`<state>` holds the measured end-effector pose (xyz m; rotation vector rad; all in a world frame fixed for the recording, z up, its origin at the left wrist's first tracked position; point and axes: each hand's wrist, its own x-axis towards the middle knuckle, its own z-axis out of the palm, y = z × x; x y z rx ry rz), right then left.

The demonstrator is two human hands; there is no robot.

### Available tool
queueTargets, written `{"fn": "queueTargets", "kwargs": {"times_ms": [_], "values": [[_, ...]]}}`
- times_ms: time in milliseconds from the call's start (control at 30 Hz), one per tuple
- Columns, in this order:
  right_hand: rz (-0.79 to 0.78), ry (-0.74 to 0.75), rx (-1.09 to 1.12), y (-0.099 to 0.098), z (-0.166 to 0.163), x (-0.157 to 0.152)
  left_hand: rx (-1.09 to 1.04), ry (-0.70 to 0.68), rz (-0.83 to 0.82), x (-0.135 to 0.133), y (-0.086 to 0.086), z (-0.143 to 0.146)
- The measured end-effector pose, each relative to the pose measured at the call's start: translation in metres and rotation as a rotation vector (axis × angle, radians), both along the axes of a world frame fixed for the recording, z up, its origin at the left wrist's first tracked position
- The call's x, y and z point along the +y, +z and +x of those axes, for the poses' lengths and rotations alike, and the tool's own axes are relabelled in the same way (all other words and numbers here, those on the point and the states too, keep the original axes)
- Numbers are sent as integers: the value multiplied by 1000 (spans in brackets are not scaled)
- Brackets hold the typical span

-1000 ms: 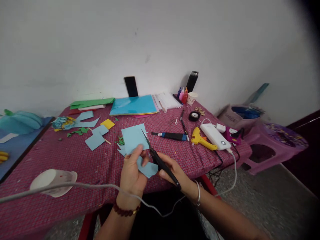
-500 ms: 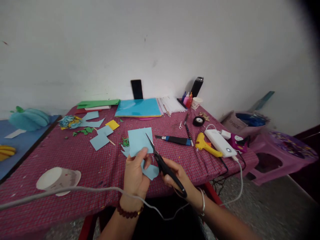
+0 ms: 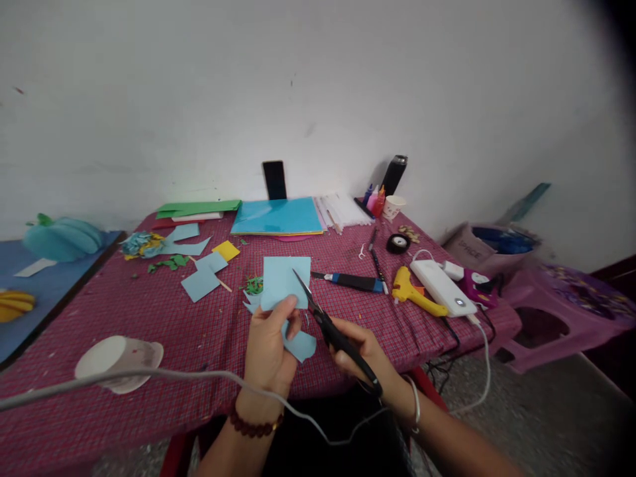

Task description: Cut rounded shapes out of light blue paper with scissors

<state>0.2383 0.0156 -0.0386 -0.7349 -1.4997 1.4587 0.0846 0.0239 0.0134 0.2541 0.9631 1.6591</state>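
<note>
In the head view my left hand (image 3: 271, 348) is closed on a light blue square of paper (image 3: 281, 278), its thumb lying on the lower edge. A smaller blue paper piece (image 3: 301, 344) with a curved edge sticks out below those fingers. My right hand (image 3: 362, 354) is wrapped round the handles of black scissors (image 3: 335, 336). The scissors point up and left, and a blade lies over the right part of the square. Whether the paper sits between the blades I cannot tell. Green paper snippets (image 3: 254, 285) lie just left of the square.
A utility knife (image 3: 355, 282), a yellow glue gun (image 3: 415, 293) and a white power bank (image 3: 442, 287) lie to the right. Blue paper squares (image 3: 200, 283) and a tipped paper cup (image 3: 116, 361) are at left. A white cable (image 3: 209, 375) crosses in front of my left wrist.
The square has turned slightly in my left hand and now stands straighter. My right hand and the scissors have shifted a little to the right. The whole view has moved slightly.
</note>
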Motion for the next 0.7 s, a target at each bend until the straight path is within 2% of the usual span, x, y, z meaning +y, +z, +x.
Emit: {"fn": "queueTargets", "kwargs": {"times_ms": [233, 433, 700], "values": [[-79, 40, -11, 5, 13, 2, 98, -43, 33, 5, 6, -4], [-168, 162, 54, -1, 18, 4, 148, -59, 38, 10, 6, -2], [-155, 142, 84, -5, 11, 6, 111, -70, 9, 11, -1, 3]]}}
